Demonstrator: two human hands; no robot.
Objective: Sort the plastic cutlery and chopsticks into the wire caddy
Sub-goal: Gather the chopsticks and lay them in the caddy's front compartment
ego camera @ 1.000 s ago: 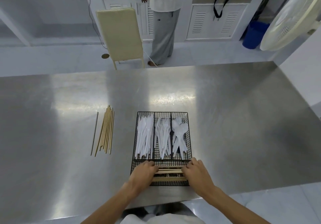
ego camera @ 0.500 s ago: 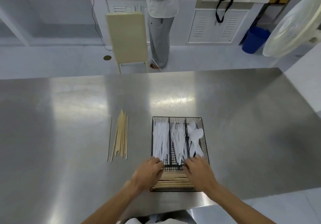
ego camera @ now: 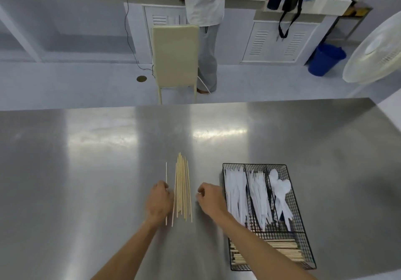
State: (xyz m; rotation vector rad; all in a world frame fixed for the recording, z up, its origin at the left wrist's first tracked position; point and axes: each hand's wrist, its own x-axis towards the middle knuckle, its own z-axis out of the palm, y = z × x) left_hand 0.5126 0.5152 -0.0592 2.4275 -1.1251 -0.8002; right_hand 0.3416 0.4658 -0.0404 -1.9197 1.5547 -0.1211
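Observation:
A bundle of several wooden chopsticks [ego camera: 182, 189] lies on the steel table, with one single chopstick [ego camera: 166, 171] just to its left. My left hand [ego camera: 159, 201] is over the single stick at the bundle's left side, fingers loosely curled. My right hand [ego camera: 211, 199] hovers at the bundle's right side, fingers loosely curled and holding nothing. The black wire caddy [ego camera: 256, 165] stands to the right. It holds white knives [ego camera: 235, 193], forks [ego camera: 258, 193] and spoons [ego camera: 281, 189], with more chopsticks [ego camera: 288, 249] laid crosswise in its near compartment.
The steel table [ego camera: 86, 171] spreads wide to the left and beyond the caddy. A cream chair [ego camera: 175, 56] stands past its far edge, with a person [ego camera: 206, 8] behind it at a counter. A white fan [ego camera: 377, 51] is at the right.
Both hands left the caddy's near chopstick compartment and moved left to either side of the loose chopstick bundle. The view shifted left, so the caddy now sits on the right.

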